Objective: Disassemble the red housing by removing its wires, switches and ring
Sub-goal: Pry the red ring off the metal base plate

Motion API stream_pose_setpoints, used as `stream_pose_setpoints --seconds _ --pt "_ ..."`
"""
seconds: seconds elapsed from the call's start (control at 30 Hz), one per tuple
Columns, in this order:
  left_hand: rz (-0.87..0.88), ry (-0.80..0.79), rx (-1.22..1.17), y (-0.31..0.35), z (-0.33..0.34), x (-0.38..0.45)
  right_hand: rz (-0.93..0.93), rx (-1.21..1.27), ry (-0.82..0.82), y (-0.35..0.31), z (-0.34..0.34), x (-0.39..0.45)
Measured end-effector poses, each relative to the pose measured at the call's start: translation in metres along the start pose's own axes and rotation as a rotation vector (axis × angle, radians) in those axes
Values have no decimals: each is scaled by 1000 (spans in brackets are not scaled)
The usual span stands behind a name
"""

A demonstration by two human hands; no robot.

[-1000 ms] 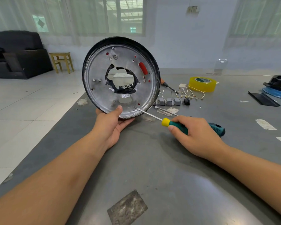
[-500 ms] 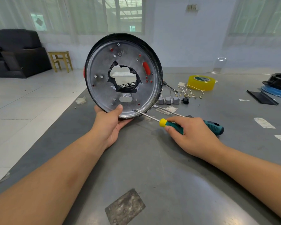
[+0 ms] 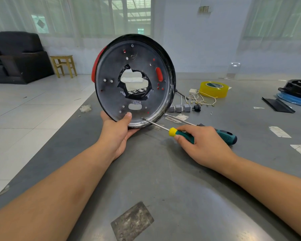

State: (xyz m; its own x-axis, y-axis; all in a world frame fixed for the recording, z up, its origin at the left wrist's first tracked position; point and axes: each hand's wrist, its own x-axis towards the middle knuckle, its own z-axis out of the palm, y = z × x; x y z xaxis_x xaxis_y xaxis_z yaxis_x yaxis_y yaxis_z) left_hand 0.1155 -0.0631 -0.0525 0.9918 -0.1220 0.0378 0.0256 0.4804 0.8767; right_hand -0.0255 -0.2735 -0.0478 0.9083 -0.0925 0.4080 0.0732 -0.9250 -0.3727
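Note:
The round housing (image 3: pixel 111 94) stands on edge on the grey table, its metal underside with a ragged central hole facing me and red showing at its left rim. My left hand (image 3: pixel 118 133) grips its lower edge, thumb on the plate. My right hand (image 3: pixel 203 143) holds a green and yellow screwdriver (image 3: pixel 184 134); its tip sits on a screw low on the plate. Behind the housing lie three grey switches (image 3: pixel 180 108), a small black part (image 3: pixel 197 108) and loose yellowish wires (image 3: pixel 202 100).
A yellow tape roll (image 3: pixel 213 89) sits behind the wires. A second screwdriver shaft (image 3: pixel 179 120) lies just behind my right hand. A black lid on a blue ring (image 3: pixel 295 95) and a black strip (image 3: pixel 277 105) sit at far right. The table's left edge runs diagonally.
The housing has turned slightly, so more red shows at its left rim. The screwdriver tip has stayed at the lower screw and both hands have kept their grips.

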Motion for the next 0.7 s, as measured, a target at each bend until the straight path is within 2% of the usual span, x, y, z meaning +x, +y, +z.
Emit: stream_pose_setpoints --seconds 0.17,0.3,0.53,0.7 --pt "35 -13 20 0 2 -3 35 22 9 -7 1 -3" --pt "85 -35 45 -1 2 -6 143 122 -19 -16 1 -3" --pt "148 -44 106 -2 4 -7 589 866 -189 -31 -8 4" --pt "196 -52 205 -8 3 -4 827 1202 -367 -25 -23 9"
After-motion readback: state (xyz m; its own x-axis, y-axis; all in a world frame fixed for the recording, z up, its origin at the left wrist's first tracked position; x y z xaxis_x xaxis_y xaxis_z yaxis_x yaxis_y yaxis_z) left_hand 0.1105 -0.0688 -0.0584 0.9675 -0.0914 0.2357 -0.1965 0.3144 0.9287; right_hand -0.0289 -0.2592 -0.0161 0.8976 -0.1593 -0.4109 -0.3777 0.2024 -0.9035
